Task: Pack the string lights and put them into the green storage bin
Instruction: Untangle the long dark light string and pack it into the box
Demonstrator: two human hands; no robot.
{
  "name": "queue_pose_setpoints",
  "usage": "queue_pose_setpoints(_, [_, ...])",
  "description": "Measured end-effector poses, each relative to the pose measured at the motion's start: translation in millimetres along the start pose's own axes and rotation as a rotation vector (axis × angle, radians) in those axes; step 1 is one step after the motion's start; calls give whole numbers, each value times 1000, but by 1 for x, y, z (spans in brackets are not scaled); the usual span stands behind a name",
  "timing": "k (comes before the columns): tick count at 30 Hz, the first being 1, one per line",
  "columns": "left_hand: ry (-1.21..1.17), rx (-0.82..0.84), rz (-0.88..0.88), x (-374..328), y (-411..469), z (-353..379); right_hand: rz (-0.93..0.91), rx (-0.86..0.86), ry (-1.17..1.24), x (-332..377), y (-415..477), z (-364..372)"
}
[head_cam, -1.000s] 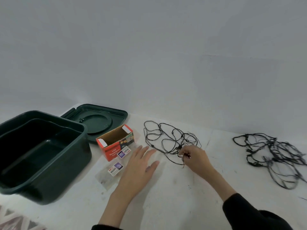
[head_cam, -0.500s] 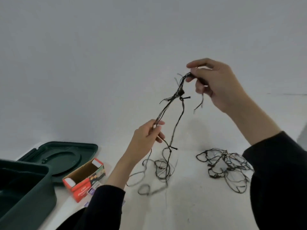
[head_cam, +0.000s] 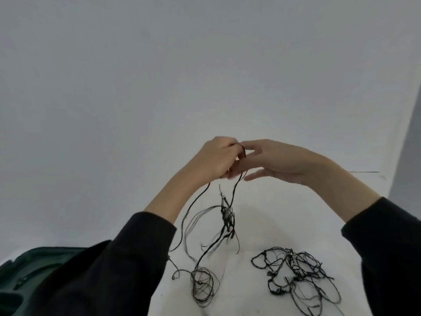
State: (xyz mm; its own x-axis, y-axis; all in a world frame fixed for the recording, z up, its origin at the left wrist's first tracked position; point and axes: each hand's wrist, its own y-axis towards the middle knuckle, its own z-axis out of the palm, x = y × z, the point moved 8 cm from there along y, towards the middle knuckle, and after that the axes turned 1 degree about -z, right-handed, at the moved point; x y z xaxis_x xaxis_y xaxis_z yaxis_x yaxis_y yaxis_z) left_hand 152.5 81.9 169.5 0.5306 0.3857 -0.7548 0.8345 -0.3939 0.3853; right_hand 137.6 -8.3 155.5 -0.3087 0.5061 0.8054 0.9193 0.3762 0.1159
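A black string of lights (head_cam: 226, 215) hangs from my two raised hands, and its lower coil rests on the white table. My left hand (head_cam: 213, 159) grips the upper end of the wire with curled fingers. My right hand (head_cam: 281, 163) is held flat beside it, fingers straight, with the wire looped across them. Only a corner of the green storage bin (head_cam: 10, 302) shows at the bottom left; my left sleeve hides the rest.
A second tangled string of lights (head_cam: 296, 278) lies on the table (head_cam: 241, 299) at the lower right. The bin's green lid (head_cam: 38, 258) lies flat behind the bin. A plain grey wall fills the view behind my hands.
My hands have come together in mid-air: the left rose to the top of the wire, the right dropped and straightened its fingers. The camera tilted up, and the red box left the view.
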Motion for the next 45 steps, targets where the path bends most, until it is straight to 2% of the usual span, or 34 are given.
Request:
queue_pose_setpoints(3, [-26,-69,0,-16,12,-15,8,-92,83,4,-1,-14])
queue_pose_setpoints(6, [-80,-183,-39,-12,20,-45,46,-17,123,-5,-4,-12])
queue_pose_setpoints(8, [-134,-266,-75,-2,22,-66,73,33,68,-18,-8,-8])
queue_pose_setpoints(11, [-208,-351,-143,22,19,-92,128,-18,-98,-40,-14,-17])
queue_pose_setpoints(15, [-81,-387,-231,54,17,-108,171,-9,-174,-52,-26,-27])
queue_pose_setpoints(18, [76,-261,-296,75,16,-102,68,-220,40,-39,-30,-56])
queue_pose_setpoints(20, [126,-86,-290,90,17,-84,-20,-352,270,-27,-34,-78])
queue_pose_setpoints(22, [153,112,-319,104,15,-58,-101,-387,353,-13,-35,-93])
queue_pose_setpoints(25, [380,427,-402,116,2,-21,-121,-376,170,9,-35,-101])
queue_pose_setpoints(27, [462,563,-375,107,-2,-2,-106,-348,-12,20,-32,-97])
queue_pose_setpoints(28, [370,548,-316,93,2,6,-92,-318,-77,24,-29,-92])
queue_pose_setpoints(29, [202,462,-234,74,9,10,-72,-292,-122,26,-26,-85])
queue_pose_setpoints(31, [-106,109,20,28,22,3,-44,-309,-162,27,-16,-80])
queue_pose_setpoints(33, [-176,-283,255,-9,19,-12,-33,-413,-158,30,-10,-85])
queue_pose_setpoints(35, [-187,-431,369,-30,10,-12,-35,-458,-82,33,-8,-91])
queue_pose_setpoints(37, [-198,-394,354,-32,12,-5,-46,-420,64,34,-7,-92])
queue_pose_setpoints(40, [-324,-114,189,-21,18,15,-76,-407,217,38,-6,-89])
queue_pose_setpoints(42, [-328,-14,164,-15,16,24,-106,-461,371,40,-6,-92])
queue_pose_setpoints(45, [-283,40,155,-4,12,23,-180,-613,565,41,-10,-112])
